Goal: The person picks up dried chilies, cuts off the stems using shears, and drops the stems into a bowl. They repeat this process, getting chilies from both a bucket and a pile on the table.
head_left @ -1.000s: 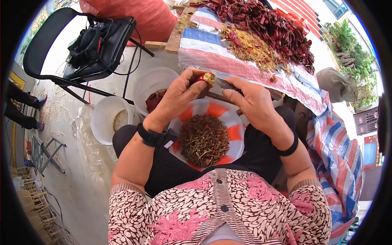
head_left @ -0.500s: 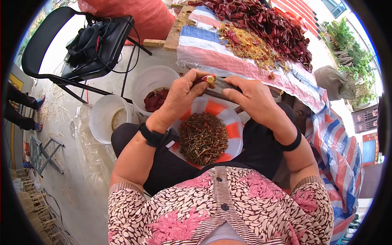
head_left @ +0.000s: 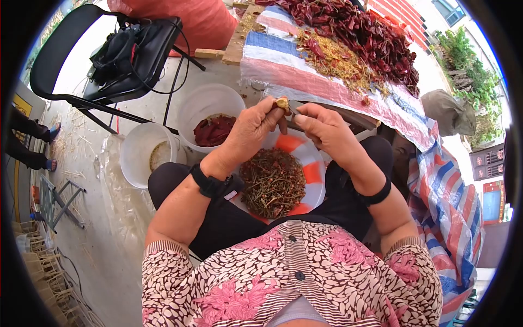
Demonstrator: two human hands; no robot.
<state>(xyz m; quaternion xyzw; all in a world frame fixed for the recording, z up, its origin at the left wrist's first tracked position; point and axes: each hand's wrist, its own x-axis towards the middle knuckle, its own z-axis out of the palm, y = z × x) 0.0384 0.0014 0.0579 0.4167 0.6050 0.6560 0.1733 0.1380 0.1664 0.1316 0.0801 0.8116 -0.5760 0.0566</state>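
My left hand (head_left: 253,126) is closed around a dried red chili pepper, its cut yellowish end (head_left: 281,103) pointing up between thumb and fingers. Close beside it, my right hand (head_left: 325,128) pinches a thin metal blade (head_left: 295,107) against the pepper; whether it is a knife or scissors cannot be made out. Below both hands, between my knees, sits a white and orange basin (head_left: 312,171) with a heap of chili stems and scraps (head_left: 272,184) inside.
A tub (head_left: 188,103) holding red chili pieces (head_left: 214,131) and a second white tub (head_left: 133,158) stand at left. Dried chilies (head_left: 376,49) and yellow seeds (head_left: 338,62) lie on a striped sheet (head_left: 272,65) ahead. A black chair (head_left: 155,54) and a person's feet (head_left: 53,147) are further left.
My right hand has moved slightly left, closer to my left hand, and its grip has turned so less of the blade tool shows. The pepper's cut end now points more upward.
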